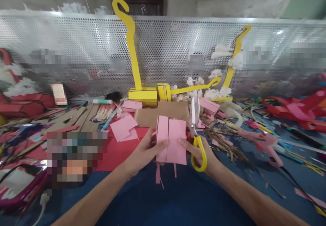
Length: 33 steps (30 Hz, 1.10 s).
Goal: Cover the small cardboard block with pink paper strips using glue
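The left hand (147, 147) grips a pink-faced piece (162, 127), thumb in front and fingers mostly hidden behind, while the right hand (203, 148) pinches the pink sheet (177, 153) beside it; the thumbs seem to press both level. They sit above the blue table (152, 205), centred, likely for a clear view. Yellow-handled scissors (194, 126) hang on the right hand, blades upward, apparently freeing its thumb.
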Tool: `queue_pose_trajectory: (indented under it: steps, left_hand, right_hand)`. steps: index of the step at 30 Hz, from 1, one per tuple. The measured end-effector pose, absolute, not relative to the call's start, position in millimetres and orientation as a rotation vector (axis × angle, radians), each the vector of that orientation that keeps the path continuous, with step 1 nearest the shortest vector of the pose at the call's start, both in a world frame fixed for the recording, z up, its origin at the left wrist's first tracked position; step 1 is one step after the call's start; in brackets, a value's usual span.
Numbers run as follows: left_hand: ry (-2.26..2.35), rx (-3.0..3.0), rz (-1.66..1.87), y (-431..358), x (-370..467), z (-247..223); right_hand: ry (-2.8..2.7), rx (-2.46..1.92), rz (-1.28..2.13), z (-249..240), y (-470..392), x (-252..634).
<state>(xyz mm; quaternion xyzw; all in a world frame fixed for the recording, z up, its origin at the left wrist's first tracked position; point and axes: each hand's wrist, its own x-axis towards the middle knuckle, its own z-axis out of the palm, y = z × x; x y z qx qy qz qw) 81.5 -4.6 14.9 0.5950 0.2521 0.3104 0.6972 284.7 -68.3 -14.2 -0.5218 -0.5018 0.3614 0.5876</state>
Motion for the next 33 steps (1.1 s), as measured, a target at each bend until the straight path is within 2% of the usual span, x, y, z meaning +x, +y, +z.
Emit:
queue_pose_trajectory:
  steps: [19,33]
  left_hand:
    - [0.554,1.442,0.697,3,84,-3]
    - [0.561,1.423,0.644,1,80,3]
  right_hand:
    - [-1.166,-1.275,0.828,-7,-74,281]
    - [-1.196,-1.245,0.837,-1,-75,281]
